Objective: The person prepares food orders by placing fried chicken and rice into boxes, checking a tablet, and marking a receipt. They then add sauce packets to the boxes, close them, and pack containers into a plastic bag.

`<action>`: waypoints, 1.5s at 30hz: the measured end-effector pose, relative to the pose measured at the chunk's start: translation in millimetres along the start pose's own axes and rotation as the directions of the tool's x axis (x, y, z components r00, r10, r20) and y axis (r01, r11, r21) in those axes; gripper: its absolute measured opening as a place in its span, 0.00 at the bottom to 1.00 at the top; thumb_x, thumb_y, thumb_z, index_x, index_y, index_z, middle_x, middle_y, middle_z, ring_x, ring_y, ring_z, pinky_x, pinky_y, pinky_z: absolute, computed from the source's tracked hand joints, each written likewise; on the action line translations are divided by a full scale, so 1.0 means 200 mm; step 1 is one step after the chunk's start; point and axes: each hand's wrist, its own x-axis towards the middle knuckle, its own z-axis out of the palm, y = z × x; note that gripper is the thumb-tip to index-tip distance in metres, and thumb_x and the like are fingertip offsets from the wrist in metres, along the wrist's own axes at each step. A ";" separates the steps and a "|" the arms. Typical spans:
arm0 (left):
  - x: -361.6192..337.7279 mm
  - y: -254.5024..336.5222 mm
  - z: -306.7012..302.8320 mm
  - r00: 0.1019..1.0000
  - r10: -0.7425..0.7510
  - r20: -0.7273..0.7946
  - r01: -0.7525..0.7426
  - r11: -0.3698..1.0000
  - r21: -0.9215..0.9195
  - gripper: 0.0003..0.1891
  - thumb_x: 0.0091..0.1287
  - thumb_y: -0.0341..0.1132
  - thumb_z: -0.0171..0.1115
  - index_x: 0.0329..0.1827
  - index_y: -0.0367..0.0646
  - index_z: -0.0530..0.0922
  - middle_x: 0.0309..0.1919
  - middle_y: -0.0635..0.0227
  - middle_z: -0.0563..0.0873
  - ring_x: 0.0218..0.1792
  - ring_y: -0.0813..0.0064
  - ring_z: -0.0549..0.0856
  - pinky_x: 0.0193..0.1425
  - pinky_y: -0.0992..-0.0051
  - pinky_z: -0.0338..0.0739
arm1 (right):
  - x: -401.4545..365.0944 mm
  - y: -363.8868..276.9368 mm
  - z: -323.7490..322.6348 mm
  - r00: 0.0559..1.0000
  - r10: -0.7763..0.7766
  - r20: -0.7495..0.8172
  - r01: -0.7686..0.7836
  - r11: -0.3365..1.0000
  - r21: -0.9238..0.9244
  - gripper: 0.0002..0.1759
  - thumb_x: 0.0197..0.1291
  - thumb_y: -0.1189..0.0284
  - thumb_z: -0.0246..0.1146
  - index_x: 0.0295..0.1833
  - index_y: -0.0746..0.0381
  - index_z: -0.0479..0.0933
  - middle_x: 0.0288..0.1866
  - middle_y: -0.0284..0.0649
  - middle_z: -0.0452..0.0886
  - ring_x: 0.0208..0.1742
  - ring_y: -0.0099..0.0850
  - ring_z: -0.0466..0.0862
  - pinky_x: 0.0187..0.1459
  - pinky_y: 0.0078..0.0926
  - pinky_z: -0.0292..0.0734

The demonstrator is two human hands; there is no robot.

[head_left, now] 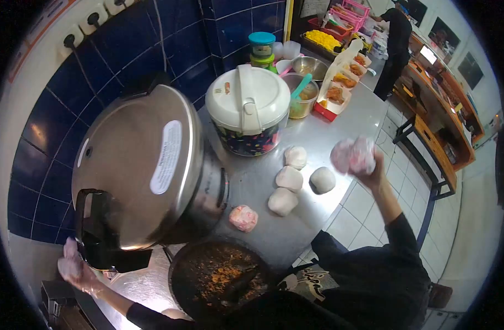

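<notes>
My right hand (371, 172) is raised beyond the counter's right edge, closed around pale pinkish wrapped lumps (353, 156). Low at the far left, my left hand (82, 278) is beside the black front latch (100, 220) of a large steel cooker (136, 148). Clear plastic seems to cover it; its fingers are too unclear to read. Between the cooker and my right hand, several white wrapped balls (289, 179) rest on the steel counter (252, 190). A red-and-white ball (243, 218) sits nearer the cooker.
A dark round stone dish (188, 275) with brown crumbs lies in front. Behind the balls stands a white-lidded rice container (247, 102), near a steel pot (300, 107) and food boxes (334, 98). Another person (395, 41) in black stands at the back right.
</notes>
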 end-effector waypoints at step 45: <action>0.28 4.38 1.24 0.086 -0.162 0.983 0.382 -0.906 -0.182 0.37 0.52 0.36 0.68 0.66 0.42 0.63 0.59 0.54 0.73 0.60 0.53 0.75 0.61 0.53 0.76 | 1.36 -1.01 -1.39 0.586 0.428 0.688 0.023 0.840 -0.542 0.36 0.65 0.55 0.60 0.72 0.60 0.59 0.73 0.45 0.60 0.71 0.36 0.63 0.68 0.36 0.62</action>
